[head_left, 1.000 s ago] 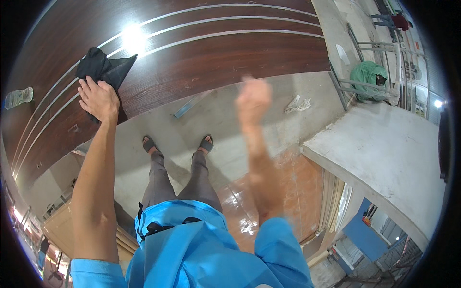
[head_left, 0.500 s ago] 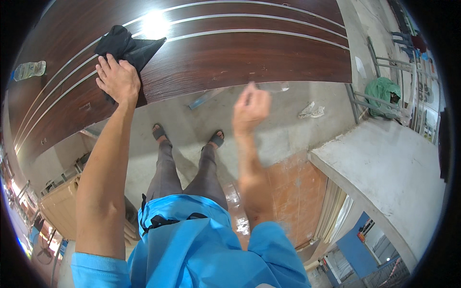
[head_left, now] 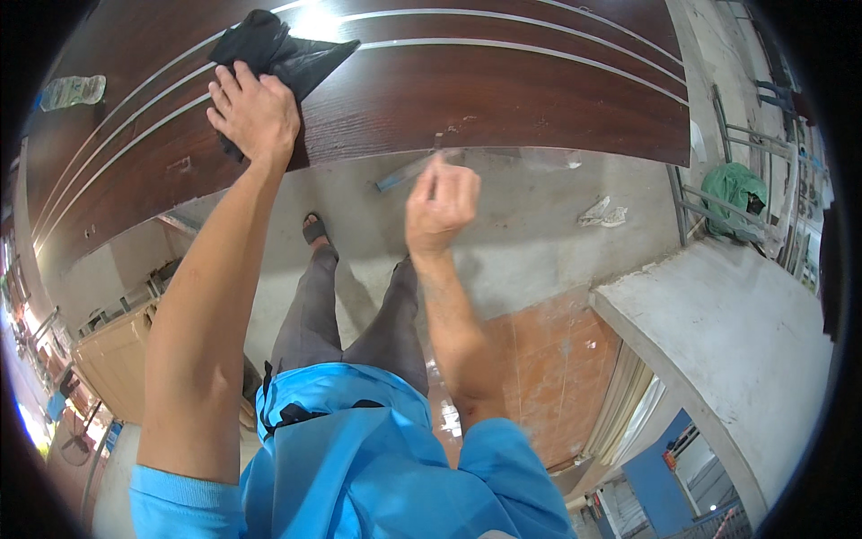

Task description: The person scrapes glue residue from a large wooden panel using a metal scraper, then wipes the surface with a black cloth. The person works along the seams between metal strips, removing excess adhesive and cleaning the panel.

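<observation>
My left hand (head_left: 258, 115) lies on a crumpled black cloth (head_left: 278, 54), fingers spread, pressing it against a dark reddish-brown wood-grain panel (head_left: 503, 94) with pale metallic stripes. The cloth's pointed corner sticks out to the right, and part of it shows below the palm. My right hand (head_left: 442, 205) is closed in front of the panel's near edge. From its fingertips a small thin dark piece (head_left: 438, 141) pokes up toward that edge; its kind is too small to make out.
A clear plastic bottle (head_left: 74, 92) lies on the panel's left. On the floor are a crumpled white scrap (head_left: 603, 213) and a bluish strip (head_left: 395, 180). To the right stand a concrete ledge (head_left: 709, 301), a metal frame and a green bag (head_left: 734, 199); a tan box (head_left: 117, 359) is at left.
My view has shifted, so the panel sits further right and higher. My right hand has moved left along the panel's near edge. My left hand stays on the black cloth.
</observation>
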`<state>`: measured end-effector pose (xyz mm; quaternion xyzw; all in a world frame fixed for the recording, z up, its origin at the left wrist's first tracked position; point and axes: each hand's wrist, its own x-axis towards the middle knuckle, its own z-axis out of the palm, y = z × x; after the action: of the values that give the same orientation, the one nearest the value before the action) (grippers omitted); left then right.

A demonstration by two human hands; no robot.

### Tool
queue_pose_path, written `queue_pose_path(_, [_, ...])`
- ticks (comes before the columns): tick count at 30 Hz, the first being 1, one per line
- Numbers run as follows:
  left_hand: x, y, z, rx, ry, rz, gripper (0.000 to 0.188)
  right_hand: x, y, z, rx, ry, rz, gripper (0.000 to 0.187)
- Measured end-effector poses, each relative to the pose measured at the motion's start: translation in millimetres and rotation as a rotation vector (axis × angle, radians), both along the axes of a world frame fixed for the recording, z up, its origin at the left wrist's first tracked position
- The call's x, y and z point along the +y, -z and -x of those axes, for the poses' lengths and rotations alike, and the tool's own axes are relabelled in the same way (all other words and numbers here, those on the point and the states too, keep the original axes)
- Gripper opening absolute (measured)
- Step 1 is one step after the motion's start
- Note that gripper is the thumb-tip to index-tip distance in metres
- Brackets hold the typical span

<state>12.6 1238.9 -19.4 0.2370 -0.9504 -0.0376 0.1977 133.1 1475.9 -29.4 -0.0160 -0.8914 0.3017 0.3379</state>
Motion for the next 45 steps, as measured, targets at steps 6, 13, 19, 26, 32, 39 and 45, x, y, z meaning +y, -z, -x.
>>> queue_pose_path(6, [-5,-6,3,-0.069,0.173,0.069,0.054,40,-27,20,-0.030,0.108,-0.078,0.004])
queue_pose_path(13, [-129,-9,-37,-0.055,0.666,0.049,0.059,-14,-40,17,-0.082,0.063,-0.249,0.014])
queue_pose_path(19, [-253,-2,-78,-0.097,0.289,0.047,0.058,-56,-36,-3,-0.111,-0.049,-0.185,0.016])
queue_pose_path(26, [-276,13,-77,0.011,0.145,0.025,0.056,38,-54,39,-0.149,0.240,-0.395,0.013])
queue_pose_path(32, [-272,5,-77,-0.045,0.130,0.030,0.056,-110,-41,-7,-0.207,-0.141,-0.222,0.020])
queue_pose_path(39, [-272,7,-76,-0.057,0.092,0.037,0.058,48,-61,51,-0.087,0.272,-0.362,0.013])
queue_pose_path(45, [-276,10,-76,-0.048,0.119,0.067,0.058,-72,-41,-1,-0.229,0.081,-0.327,0.014])
